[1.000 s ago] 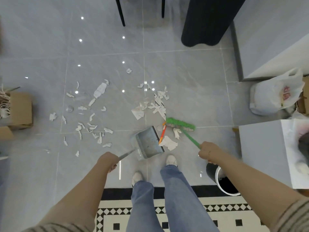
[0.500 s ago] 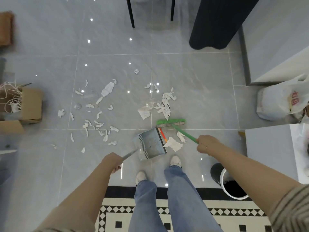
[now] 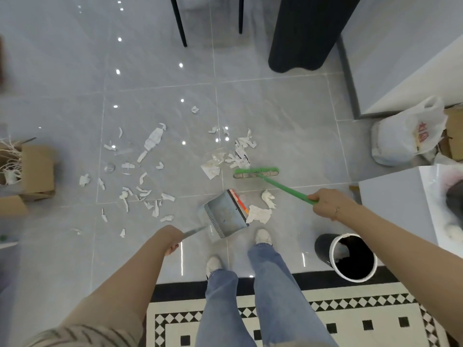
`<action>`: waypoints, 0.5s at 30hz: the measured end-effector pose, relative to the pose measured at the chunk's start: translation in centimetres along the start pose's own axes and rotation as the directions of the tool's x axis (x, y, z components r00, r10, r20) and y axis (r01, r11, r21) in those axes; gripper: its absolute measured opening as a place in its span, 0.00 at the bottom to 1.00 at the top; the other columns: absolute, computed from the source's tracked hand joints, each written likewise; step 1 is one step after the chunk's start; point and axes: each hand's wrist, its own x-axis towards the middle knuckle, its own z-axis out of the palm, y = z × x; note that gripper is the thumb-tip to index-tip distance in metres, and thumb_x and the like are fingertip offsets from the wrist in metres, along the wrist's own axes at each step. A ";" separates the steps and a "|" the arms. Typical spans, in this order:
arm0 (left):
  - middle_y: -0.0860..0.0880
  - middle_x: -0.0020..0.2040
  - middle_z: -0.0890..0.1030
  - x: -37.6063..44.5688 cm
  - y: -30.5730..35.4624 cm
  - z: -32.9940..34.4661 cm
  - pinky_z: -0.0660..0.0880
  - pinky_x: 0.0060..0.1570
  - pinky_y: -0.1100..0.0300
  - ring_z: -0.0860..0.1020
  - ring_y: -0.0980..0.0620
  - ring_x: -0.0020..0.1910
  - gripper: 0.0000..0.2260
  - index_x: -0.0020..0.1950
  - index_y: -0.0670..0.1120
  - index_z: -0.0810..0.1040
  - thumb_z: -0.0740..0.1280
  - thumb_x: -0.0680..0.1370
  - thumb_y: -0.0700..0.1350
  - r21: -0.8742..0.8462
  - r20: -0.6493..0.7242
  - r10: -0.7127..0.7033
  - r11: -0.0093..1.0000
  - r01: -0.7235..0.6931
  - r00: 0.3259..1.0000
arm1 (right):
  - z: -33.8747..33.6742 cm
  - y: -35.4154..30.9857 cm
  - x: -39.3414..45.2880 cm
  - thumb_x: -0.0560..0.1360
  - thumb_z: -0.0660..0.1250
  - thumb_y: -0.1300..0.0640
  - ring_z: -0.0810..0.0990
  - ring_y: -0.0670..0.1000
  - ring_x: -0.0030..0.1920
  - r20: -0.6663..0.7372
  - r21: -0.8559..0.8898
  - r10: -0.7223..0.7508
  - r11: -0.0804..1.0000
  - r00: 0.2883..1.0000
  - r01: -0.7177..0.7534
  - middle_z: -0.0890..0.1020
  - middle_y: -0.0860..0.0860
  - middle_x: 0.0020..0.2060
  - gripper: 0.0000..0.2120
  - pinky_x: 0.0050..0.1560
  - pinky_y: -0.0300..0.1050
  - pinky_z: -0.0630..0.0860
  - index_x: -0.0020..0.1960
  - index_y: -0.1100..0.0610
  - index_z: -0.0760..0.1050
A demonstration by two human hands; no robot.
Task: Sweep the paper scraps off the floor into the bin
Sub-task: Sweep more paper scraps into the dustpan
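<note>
The right hand point(image 3: 328, 204) is gripping the green plastic broom point(image 3: 270, 180) by its handle, its head lying on the grey tiled floor point(image 3: 275, 116) just below a cluster of torn white paper scraps point(image 3: 240, 151). The left hand point(image 3: 171, 237) is curling round the metal handle of the grey dustpan point(image 3: 225, 214), a crumpled white paper wad point(image 3: 259, 214) touching its orange-edged lip. More scraps are lying scattered left. The black round bin with a white rim point(image 3: 350, 256) is standing near the right foot.

Open grey floor tiles point(image 3: 283, 116) lie beyond the broom head point(image 3: 255, 172). Right, a white cabinet point(image 3: 390, 209), plastic bag point(image 3: 403, 136) and bin point(image 3: 350, 256) crowd in; left, a cardboard box point(image 3: 37, 169); ahead, chair legs point(image 3: 178, 21) and a dark column point(image 3: 305, 33).
</note>
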 end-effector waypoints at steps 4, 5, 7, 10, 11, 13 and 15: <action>0.46 0.31 0.67 0.1 -0.4 0.2 0.61 0.24 0.67 0.66 0.53 0.28 0.14 0.34 0.42 0.66 0.60 0.80 0.40 0.027 -0.079 0.049 0.999 -0.047 0.996 | 1.5 -0.6 0.8 0.76 0.55 0.63 0.73 0.49 0.28 -0.016 0.149 0.071 0.987 0.997 -0.068 0.78 0.55 0.47 0.22 0.26 0.38 0.69 0.69 0.56 0.71; 0.46 0.32 0.67 0.2 -0.6 0.3 0.61 0.25 0.67 0.66 0.53 0.28 0.14 0.34 0.42 0.66 0.60 0.80 0.39 0.054 -0.099 0.074 0.996 -0.069 0.992 | 2.1 -0.8 0.9 0.77 0.55 0.63 0.72 0.49 0.28 -0.011 0.189 0.091 0.978 0.996 -0.087 0.76 0.53 0.42 0.22 0.25 0.39 0.68 0.69 0.57 0.70; 0.45 0.32 0.68 0.7 -0.9 0.1 0.62 0.26 0.66 0.66 0.53 0.28 0.13 0.35 0.41 0.67 0.60 0.80 0.38 0.057 -0.081 0.077 0.996 -0.073 0.994 | 3.2 -0.9 1.4 0.77 0.55 0.64 0.72 0.50 0.27 0.000 0.265 0.132 0.956 0.991 -0.127 0.72 0.52 0.34 0.21 0.24 0.39 0.68 0.69 0.59 0.70; 0.45 0.31 0.70 1.3 -1.7 -0.8 0.63 0.27 0.64 0.70 0.51 0.29 0.11 0.36 0.40 0.69 0.59 0.79 0.37 0.173 -0.099 0.083 0.983 -0.065 0.992 | 5.2 -0.4 2.0 0.76 0.55 0.66 0.72 0.52 0.26 0.046 0.379 0.190 0.905 0.981 -0.193 0.73 0.56 0.31 0.19 0.23 0.38 0.67 0.64 0.62 0.73; 0.46 0.31 0.71 1.1 -1.9 -1.2 0.64 0.27 0.64 0.72 0.50 0.30 0.11 0.35 0.41 0.69 0.59 0.79 0.37 0.210 -0.123 0.099 0.975 -0.072 0.987 | 6.0 0.0 2.1 0.75 0.55 0.66 0.71 0.52 0.25 0.067 0.421 0.220 0.878 0.973 -0.228 0.73 0.57 0.30 0.18 0.22 0.37 0.67 0.63 0.63 0.74; 0.48 0.30 0.73 1.2 -2.6 -1.9 0.65 0.27 0.65 0.73 0.52 0.29 0.12 0.34 0.43 0.69 0.59 0.78 0.38 0.265 -0.173 0.124 0.961 -0.075 0.977 | 8.0 0.7 2.1 0.76 0.55 0.67 0.69 0.52 0.25 0.134 0.535 0.288 0.784 0.948 -0.314 0.71 0.58 0.29 0.16 0.22 0.36 0.65 0.61 0.65 0.74; 0.50 0.30 0.73 1.1 -2.9 -2.3 0.65 0.25 0.65 0.71 0.54 0.27 0.13 0.33 0.44 0.69 0.59 0.78 0.39 0.325 -0.205 0.182 0.939 -0.108 0.962 | 10.1 1.1 1.7 0.77 0.56 0.67 0.68 0.52 0.26 0.203 0.609 0.307 0.704 0.930 -0.366 0.69 0.57 0.29 0.13 0.24 0.37 0.64 0.58 0.67 0.74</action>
